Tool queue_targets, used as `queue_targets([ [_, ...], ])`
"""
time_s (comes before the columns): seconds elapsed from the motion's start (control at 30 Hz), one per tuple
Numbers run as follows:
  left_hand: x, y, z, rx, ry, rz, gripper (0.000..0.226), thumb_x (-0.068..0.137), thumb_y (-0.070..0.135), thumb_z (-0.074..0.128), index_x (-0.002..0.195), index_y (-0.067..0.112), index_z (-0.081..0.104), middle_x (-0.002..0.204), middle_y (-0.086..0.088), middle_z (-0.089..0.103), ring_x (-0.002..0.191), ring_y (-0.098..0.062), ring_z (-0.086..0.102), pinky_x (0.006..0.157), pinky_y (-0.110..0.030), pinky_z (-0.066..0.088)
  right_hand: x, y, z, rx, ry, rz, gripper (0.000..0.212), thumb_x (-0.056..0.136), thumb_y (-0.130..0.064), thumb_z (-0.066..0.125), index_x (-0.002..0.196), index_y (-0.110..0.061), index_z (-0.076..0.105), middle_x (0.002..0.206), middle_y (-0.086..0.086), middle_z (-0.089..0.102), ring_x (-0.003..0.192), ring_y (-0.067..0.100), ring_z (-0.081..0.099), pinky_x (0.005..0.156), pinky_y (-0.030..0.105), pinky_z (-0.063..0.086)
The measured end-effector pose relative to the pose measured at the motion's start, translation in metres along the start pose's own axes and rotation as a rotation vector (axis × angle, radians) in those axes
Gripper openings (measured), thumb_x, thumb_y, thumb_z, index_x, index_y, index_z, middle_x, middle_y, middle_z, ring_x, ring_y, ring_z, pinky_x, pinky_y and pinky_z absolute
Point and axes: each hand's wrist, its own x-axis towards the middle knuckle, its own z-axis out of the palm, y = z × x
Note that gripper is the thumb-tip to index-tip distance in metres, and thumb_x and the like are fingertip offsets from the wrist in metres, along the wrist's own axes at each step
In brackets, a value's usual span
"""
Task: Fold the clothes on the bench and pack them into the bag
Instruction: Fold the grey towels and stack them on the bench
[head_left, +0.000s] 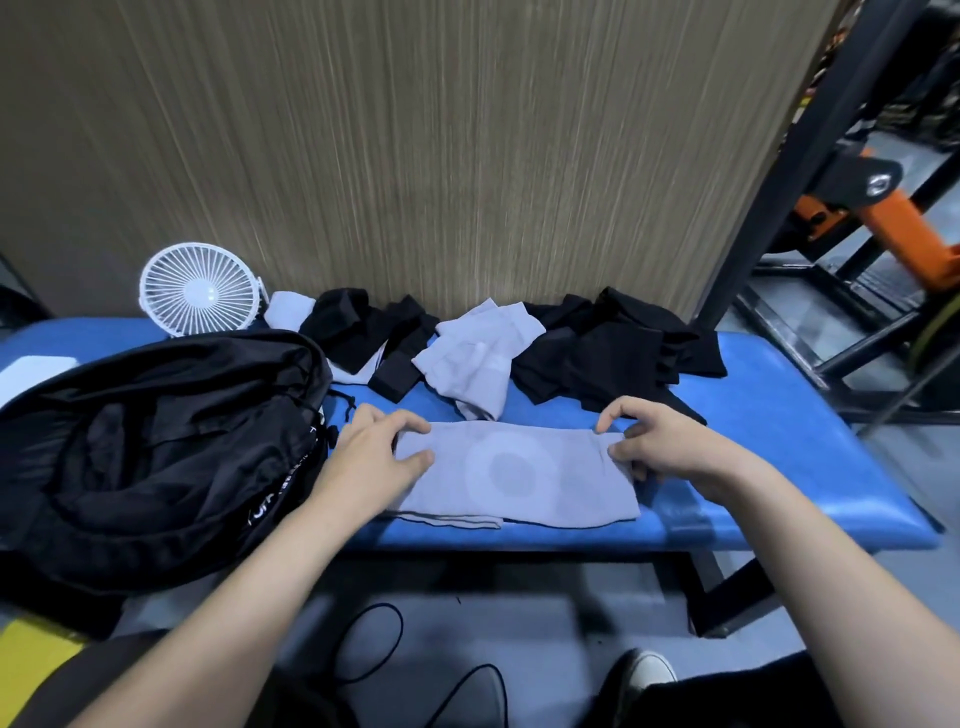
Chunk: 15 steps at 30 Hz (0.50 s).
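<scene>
A grey garment (519, 473) with a pale ring print lies folded flat near the front of the blue bench (769, 447). My left hand (374, 452) pinches its left edge between thumb and fingers. My right hand (670, 441) pinches its right edge the same way. A black bag (156, 447) lies open on the bench's left end, right beside my left hand. Behind the garment lie loose clothes: a black pile (363, 332), a light grey piece (478, 353) and a larger black heap (618, 353).
A small white fan (197, 288) stands at the back left against a wood-grain wall. Black and orange gym equipment (872, 208) stands to the right. Black cables (379, 654) trail on the floor below the bench, near my shoe (649, 670).
</scene>
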Motion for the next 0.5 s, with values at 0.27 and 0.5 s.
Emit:
queue_targets([
  [0.27, 0.002, -0.005, -0.001, -0.084, -0.031, -0.011, 0.034, 0.09, 0.031, 0.066, 0.122, 0.035, 0.055, 0.117, 0.002, 0.04, 0.082, -0.008, 0.055, 0.08, -0.024, 0.041, -0.007, -0.037, 0.013, 0.385, 0.027, -0.165, 0.015, 0.092, 0.003, 0.052, 0.098, -0.007, 0.062, 0.084, 0.008, 0.051, 0.067, 0.017, 0.046, 0.053, 0.023, 0.039],
  [0.5, 0.003, -0.009, -0.002, -0.125, -0.042, -0.001, 0.033, 0.089, 0.029, 0.069, 0.119, 0.033, 0.057, 0.115, 0.003, 0.042, 0.086, -0.012, 0.053, 0.082, -0.023, 0.04, 0.002, -0.077, 0.062, 0.559, -0.083, -0.292, 0.014, 0.093, 0.005, 0.058, 0.103, -0.005, 0.06, 0.08, 0.011, 0.051, 0.053, 0.015, 0.053, 0.05, 0.027, 0.049],
])
